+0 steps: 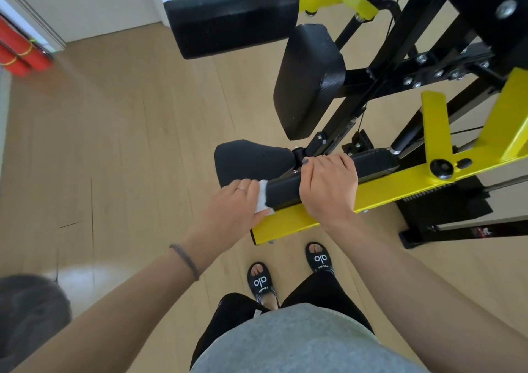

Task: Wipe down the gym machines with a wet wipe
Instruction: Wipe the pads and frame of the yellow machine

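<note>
Two red rolls [20, 51] lie far left on the wood floor [114, 144]. One left hand [231, 204] presses one white wipe [262, 198] against the near end of a black pad [328, 178]. One right hand [328, 184] curls over that pad, clenched on it, above a yellow frame bar [300, 221]

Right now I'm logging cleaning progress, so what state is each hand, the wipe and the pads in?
Left hand: presses the wet wipe against the near end of the seat pad.
Wet wipe: white, crumpled, held against the pad end.
Right hand: fingers curled over the seat pad, gripping it.
Seat pad: black, lying on the yellow frame.
Back pad: black, tilted, untouched.
</note>
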The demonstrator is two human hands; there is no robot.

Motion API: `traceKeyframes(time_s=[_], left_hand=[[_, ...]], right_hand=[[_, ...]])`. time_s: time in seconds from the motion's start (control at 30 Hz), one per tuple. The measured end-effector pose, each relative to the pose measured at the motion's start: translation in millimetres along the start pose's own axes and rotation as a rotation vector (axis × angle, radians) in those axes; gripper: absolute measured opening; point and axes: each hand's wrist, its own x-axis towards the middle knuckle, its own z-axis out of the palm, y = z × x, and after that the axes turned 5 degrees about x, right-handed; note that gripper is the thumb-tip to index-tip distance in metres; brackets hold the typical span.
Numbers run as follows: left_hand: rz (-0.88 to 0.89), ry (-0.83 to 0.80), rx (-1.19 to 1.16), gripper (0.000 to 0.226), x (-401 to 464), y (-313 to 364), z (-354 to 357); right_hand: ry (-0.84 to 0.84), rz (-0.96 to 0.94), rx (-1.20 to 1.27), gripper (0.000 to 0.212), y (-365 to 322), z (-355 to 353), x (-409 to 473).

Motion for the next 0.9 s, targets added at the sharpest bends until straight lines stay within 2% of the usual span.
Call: traceKeyframes(time_s=[0.1, 0.2, 0.3, 0.43, 0.53, 0.6, 0.67, 0.73, 0.9], left_hand=[[0.042, -0.067, 0.059, 0.064, 30, 32, -10], [0.093, -0.125, 0.053, 0.067, 33, 26, -15], [0.066, -0.036, 0.033, 0.062, 1, -3, -3], [0.023, -0.032, 0.012, 0.076, -34, -26, 4], [-0.003, 0.018, 0.026, 0.070, -17, -10, -3], [0.005, -0.025, 0.009, 0.064, 11, 12, -10], [0.049, -0.100, 0.012, 0.064, 37, 34, -13], [0.071, -0.109, 0.019, 0.066, 51, 45, -12], [0.085, -0.092, -0.061, 0.076, 9, 0, -5]], right_hand=[[0.009, -0.015, -0.027, 0.049, 0, 0, 0], [0.018, -0.029, -0.028, 0.047, 1, 1, 0], [0.011, -0.028, -0.010, 0.048, 2, 2, -1], [0.010, -0.007, 0.021, 0.051, 1, 0, -1], [0.007, -0.004, 0.010, 0.052, -1, 0, 0], [0.013, -0.009, -0.006, 0.050, -1, 2, 0], [0.019, -0.022, -0.030, 0.051, 2, 3, 0], [0.016, -0.059, -0.050, 0.051, 6, 4, 0], [0.027, -0.028, 0.043, 0.051, 5, 1, -1]])
